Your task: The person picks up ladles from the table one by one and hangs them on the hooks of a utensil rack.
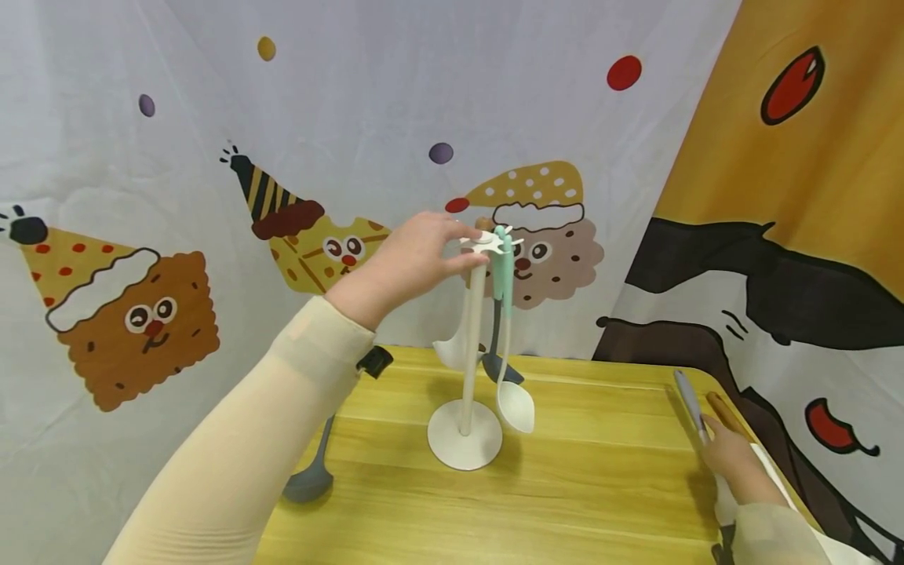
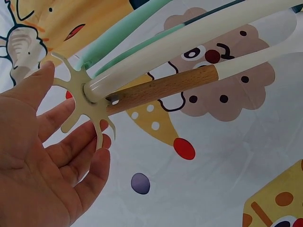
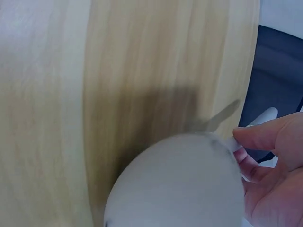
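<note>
- Head view: your left hand (image 1: 420,255) reaches across to the top of a cream-white utensil stand (image 1: 471,353), which rises upright from a round base at the middle of a yellow wood-grain table (image 1: 579,463).
- Your left thumb and fingers are pinched on the stand's hooked, star-shaped crown, as the left wrist camera shows at close range.
- Hanging from that crown, on the right side, are a mint-green-handled ladle with a dark grey-blue head (image 1: 503,369) and a mint-green-handled spoon with a white bowl (image 1: 516,408); the spoon's bowl hangs lower and nearer to you.
- Behind the pole, slightly to its left, a wooden-handled utensil with a white head (image 2: 165,90) hangs from the same crown.
- At the table's right side, your right hand (image 1: 734,459) is clamped on a grey-handled utensil with a broad, pale, rounded head (image 1: 689,399); the handle points to the far side, and the head fills the foreground of the right wrist camera.
- Just to the right of that handle, a brown wooden handle (image 1: 727,414) lies along the table's edge.
- On the left, near your forearm, a plain grey ladle (image 1: 309,482) rests on the table.
- Beyond it all, a white cloth backdrop (image 1: 367,86) carries cartoon biscuits in party hats.
</note>
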A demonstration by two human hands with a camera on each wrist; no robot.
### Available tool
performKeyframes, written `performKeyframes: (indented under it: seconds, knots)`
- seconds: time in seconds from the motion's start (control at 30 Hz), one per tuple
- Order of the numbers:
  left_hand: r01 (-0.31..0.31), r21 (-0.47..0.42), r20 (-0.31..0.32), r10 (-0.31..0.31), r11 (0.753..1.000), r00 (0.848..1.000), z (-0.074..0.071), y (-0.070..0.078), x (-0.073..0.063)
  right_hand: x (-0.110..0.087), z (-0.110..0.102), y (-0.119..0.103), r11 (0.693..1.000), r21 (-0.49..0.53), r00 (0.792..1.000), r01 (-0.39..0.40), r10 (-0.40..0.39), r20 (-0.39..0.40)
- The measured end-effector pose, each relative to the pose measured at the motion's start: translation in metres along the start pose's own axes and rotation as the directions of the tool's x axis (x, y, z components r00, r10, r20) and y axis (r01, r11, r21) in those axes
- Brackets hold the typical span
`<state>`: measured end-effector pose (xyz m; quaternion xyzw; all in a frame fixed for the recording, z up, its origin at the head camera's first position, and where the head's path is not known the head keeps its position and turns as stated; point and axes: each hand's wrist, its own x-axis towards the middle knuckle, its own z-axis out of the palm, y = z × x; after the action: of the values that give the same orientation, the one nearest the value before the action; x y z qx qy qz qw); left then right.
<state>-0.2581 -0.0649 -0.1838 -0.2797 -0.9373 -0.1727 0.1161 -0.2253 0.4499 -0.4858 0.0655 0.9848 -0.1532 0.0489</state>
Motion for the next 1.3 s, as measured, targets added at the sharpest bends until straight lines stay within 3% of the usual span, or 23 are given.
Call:
performKeyframes:
  seconds: [0.23, 0.57, 0.9, 1.3]
  knots:
    - [0.000, -0.006, -0.003, 0.000, 1.000, 1.000, 0.000, 0.000, -0.001, 0.001, -0.003, -0.014, 0.997, 0.034, 0.989, 0.075, -0.070, -0.128]
    - [-0.021, -0.014, -0.029, 0.021, 1.000, 0.999, 0.001, 0.000, -0.001, -0.003, -0.014, -0.043, 0.994, 0.048, 0.972, 0.096, -0.083, -0.221]
    - [-0.016, -0.016, -0.032, 0.016, 1.000, 0.999, 0.001, 0.000, -0.002, -0.011, -0.013, -0.077, 0.980, 0.084, 0.925, 0.178, -0.138, -0.354]
    - [-0.040, -0.013, -0.057, 0.039, 0.999, 0.998, 0.003, -0.002, -0.001, -0.018, -0.017, -0.115, 0.945, 0.133, 0.854, 0.300, -0.203, -0.479]
